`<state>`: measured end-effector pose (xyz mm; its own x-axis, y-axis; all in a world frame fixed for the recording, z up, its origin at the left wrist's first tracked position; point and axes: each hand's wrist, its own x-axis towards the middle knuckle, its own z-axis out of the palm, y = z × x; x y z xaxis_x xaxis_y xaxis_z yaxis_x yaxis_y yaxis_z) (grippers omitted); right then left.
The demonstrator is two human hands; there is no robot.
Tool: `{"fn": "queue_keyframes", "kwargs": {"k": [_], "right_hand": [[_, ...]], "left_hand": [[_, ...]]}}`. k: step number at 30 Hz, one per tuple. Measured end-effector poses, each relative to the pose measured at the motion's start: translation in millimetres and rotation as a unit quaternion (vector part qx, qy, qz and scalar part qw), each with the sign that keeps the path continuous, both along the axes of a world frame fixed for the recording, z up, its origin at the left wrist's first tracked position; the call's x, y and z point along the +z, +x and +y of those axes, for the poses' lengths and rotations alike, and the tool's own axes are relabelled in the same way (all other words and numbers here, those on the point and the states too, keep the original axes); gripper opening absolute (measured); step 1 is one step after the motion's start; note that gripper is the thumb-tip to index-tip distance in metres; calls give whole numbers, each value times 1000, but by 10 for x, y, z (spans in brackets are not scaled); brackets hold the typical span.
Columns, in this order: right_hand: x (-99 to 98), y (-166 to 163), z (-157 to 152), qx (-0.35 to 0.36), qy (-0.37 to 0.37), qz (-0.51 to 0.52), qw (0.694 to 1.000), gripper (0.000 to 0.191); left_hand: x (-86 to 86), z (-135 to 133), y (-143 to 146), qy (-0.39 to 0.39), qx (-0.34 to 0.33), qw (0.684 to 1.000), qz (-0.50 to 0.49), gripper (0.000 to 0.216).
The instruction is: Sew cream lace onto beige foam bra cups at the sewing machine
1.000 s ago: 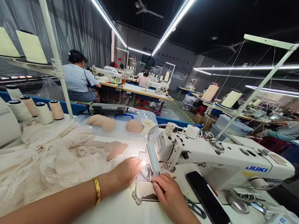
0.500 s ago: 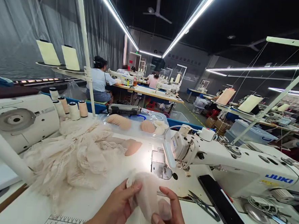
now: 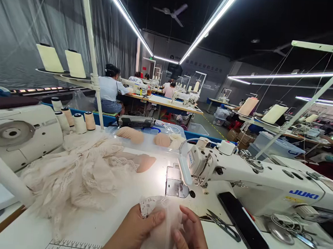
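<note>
Between my hands is a piece of sheer cream fabric with lace edging (image 3: 164, 210), held over the front of the white table. My left hand (image 3: 140, 228) grips its left side, thumb lying on top and fingers underneath. At the right side my right hand (image 3: 190, 235) pinches the cloth with the thumb, its index finger raised and bent; part of the fabric is hidden behind it. Just beyond the cloth stands the head of a white sewing machine (image 3: 206, 164), its lamp lighting the metal needle plate (image 3: 176, 183).
A heap of cream lace fabric (image 3: 84, 176) covers the table's left side. Thread snips (image 3: 224, 225) and a black phone (image 3: 242, 223) lie at right. Beige pads (image 3: 130, 134) sit at the back. Thread cones (image 3: 79, 123) stand by another machine (image 3: 22, 134). People sit at machines farther off.
The fabric has been turned and spread flatter, so its lace edge now shows by my left thumb. My right fingers have closed in on the cloth. The view has shifted slightly.
</note>
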<state>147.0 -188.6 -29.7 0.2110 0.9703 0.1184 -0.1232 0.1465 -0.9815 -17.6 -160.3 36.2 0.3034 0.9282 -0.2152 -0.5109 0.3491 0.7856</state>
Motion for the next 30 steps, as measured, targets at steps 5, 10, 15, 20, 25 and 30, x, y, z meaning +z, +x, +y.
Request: {"fn": "queue_keyframes", "kwargs": {"k": [5,10,15,20,25,30], "right_hand": [[153,123,62,-13,-11,-23,1000,46],[200,57,0,30,-7,92,995,44],[277,81,115,55,-16,130,990,48],[210,124,188,59,-118,130,983,57],[79,102,93,63,-134,181,972,84],[92,24,94,42,-77,158,984,100]], "left_hand": [[6,-12,10,37,10,997,69,46],[-86,-2,23,53,9,995,83,43],[-137,-88,65,80,-96,990,64,45],[50,-90,42,29,-68,997,-25,51],[151,-11,6,-17,-28,998,-60,42],[73,50,38,-48,-18,995,-80,42]]}}
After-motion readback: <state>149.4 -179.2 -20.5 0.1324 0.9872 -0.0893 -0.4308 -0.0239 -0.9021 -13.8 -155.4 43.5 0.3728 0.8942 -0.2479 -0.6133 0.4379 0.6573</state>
